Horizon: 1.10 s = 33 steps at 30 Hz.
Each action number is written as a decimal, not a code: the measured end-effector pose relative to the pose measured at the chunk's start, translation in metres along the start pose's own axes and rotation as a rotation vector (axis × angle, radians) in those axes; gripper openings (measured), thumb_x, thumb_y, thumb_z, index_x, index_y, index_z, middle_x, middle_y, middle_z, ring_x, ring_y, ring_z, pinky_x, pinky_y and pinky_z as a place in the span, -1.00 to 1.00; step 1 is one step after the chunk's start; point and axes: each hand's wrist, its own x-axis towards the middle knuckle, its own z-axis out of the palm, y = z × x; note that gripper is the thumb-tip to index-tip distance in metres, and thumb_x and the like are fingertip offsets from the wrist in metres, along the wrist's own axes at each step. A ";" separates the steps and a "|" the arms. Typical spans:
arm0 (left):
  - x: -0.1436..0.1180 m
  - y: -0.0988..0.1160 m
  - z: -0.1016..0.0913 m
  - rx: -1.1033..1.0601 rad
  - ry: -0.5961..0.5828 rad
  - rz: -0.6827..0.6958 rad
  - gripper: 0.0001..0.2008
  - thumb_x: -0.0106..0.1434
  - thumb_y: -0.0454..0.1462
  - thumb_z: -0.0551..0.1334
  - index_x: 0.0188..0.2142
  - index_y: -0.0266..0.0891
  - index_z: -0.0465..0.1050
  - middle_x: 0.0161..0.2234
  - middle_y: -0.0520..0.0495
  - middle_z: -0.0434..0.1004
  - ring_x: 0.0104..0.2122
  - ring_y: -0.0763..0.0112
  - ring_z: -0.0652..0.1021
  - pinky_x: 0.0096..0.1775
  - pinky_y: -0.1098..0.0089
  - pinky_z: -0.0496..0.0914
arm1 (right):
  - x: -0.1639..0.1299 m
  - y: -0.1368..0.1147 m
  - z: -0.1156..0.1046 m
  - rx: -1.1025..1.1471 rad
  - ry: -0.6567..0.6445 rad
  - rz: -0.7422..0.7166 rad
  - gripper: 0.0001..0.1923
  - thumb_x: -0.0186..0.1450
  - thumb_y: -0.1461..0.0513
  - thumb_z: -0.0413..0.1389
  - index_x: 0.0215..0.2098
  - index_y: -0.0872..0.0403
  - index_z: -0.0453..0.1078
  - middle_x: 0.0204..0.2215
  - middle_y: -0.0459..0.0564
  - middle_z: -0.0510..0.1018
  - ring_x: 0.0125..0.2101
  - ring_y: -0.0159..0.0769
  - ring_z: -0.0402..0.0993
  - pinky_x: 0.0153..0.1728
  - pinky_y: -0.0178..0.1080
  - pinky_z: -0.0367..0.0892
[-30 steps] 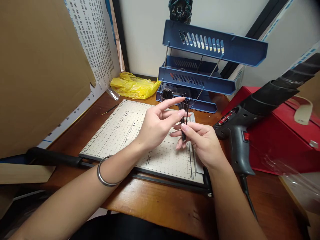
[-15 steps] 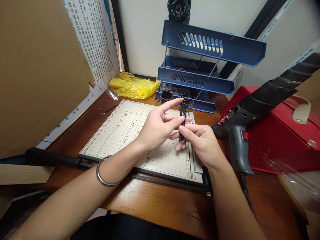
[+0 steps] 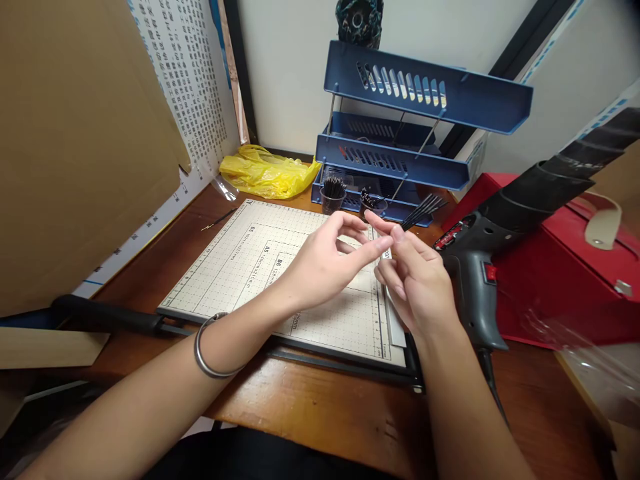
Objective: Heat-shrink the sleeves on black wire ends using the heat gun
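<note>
A bundle of thin black sticks is being pinched by the right hand, fanning toward two o'clock; the left hand, fingers loosely curled, is touching it, nothing yet set down.

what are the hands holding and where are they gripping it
The right hand pinches a bundle of thin black sticks at its near end, the far ends fanning out. The left hand meets it there; its own grip is unclear.

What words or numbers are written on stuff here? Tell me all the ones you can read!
"A5": on the gridded cutting board.
"B6": on the same board, further in.
"B5": on the same board, near its far left.
Small size figures beside those labels: too small to read.
Printed characters on the white sheet at left: too small to read.
</note>
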 end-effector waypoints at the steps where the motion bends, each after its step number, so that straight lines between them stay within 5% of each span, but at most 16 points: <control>1: -0.001 -0.001 0.000 -0.014 -0.029 0.023 -0.59 0.24 -0.03 0.42 -0.07 -0.22 0.45 -0.11 -0.13 0.62 -0.23 0.36 0.62 -0.17 0.36 0.49 | 0.000 0.000 0.000 0.017 -0.008 0.019 -0.66 0.31 -0.03 0.22 -0.09 -0.03 0.62 -0.11 0.03 0.67 -0.74 -0.66 -0.10 -0.71 -0.27 -0.16; 5: -0.003 0.002 0.002 -0.139 -0.139 0.043 -0.77 0.28 -0.14 0.40 -0.27 -0.26 0.48 -0.29 -0.08 0.64 -0.32 0.41 0.63 -0.20 0.39 0.50 | 0.000 -0.001 0.000 0.076 -0.067 0.098 -0.68 0.26 0.00 0.28 -0.13 0.00 0.63 -0.40 -0.09 0.63 -0.75 -0.66 -0.14 -0.68 -0.29 -0.15; 11: -0.002 0.012 0.001 -0.202 -0.023 0.035 -0.76 0.20 -0.17 0.46 -0.32 -0.31 0.56 -0.18 -0.16 0.68 -0.31 0.40 0.65 -0.26 0.42 0.53 | 0.001 -0.002 -0.003 0.102 -0.065 0.082 -0.77 0.24 0.05 0.31 -0.38 0.04 0.60 -0.70 -0.23 0.32 -0.76 -0.62 -0.14 -0.67 -0.27 -0.26; 16: -0.002 0.012 0.002 -0.211 0.024 0.024 -0.81 0.18 -0.23 0.46 -0.28 -0.29 0.59 -0.20 -0.12 0.71 -0.31 0.39 0.67 -0.31 0.44 0.54 | 0.002 0.000 -0.003 0.060 -0.035 0.061 -0.74 0.20 0.02 0.33 -0.33 0.04 0.62 -0.73 -0.26 0.24 -0.77 -0.62 -0.14 -0.69 -0.30 -0.25; 21: 0.005 0.011 0.000 -0.109 0.061 0.014 -0.90 0.20 -0.29 0.41 -0.31 -0.30 0.61 -0.40 -0.06 0.68 -0.42 0.42 0.65 -0.29 0.39 0.57 | 0.008 0.002 -0.008 0.074 0.058 0.036 -0.47 0.21 -0.21 0.21 -0.34 0.09 0.59 -0.57 -0.10 0.52 -0.79 -0.62 -0.04 -0.73 -0.30 -0.23; 26: 0.052 0.022 -0.003 0.274 0.024 0.137 -0.92 0.25 -0.35 0.33 -0.39 -0.27 0.58 -0.47 -0.04 0.63 -0.48 0.41 0.61 -0.31 0.33 0.56 | 0.015 0.003 -0.016 0.132 0.358 0.033 -0.46 0.30 -0.15 0.13 -0.47 0.15 0.51 -0.83 -0.30 0.04 -0.81 -0.59 -0.16 -0.73 -0.34 -0.24; 30: 0.117 0.023 -0.002 0.658 -0.050 0.141 -0.83 0.15 -0.45 0.33 -0.54 -0.26 0.55 -0.59 -0.05 0.51 -0.36 0.20 0.63 -0.12 0.07 0.54 | 0.016 0.001 -0.019 0.130 0.433 0.040 -0.55 0.35 -0.01 0.12 -0.51 0.16 0.49 -0.81 -0.30 0.02 -0.79 -0.59 -0.17 -0.71 -0.37 -0.24; 33: 0.160 0.027 0.001 0.763 -0.078 0.196 -0.83 0.05 -0.56 0.31 -0.43 -0.34 0.60 -0.52 -0.10 0.50 -0.19 0.04 0.62 0.01 -0.06 0.47 | 0.017 0.001 -0.023 0.095 0.442 -0.014 -0.60 0.30 0.01 0.18 -0.51 0.15 0.48 -0.80 -0.31 0.01 -0.77 -0.59 -0.17 -0.70 -0.36 -0.24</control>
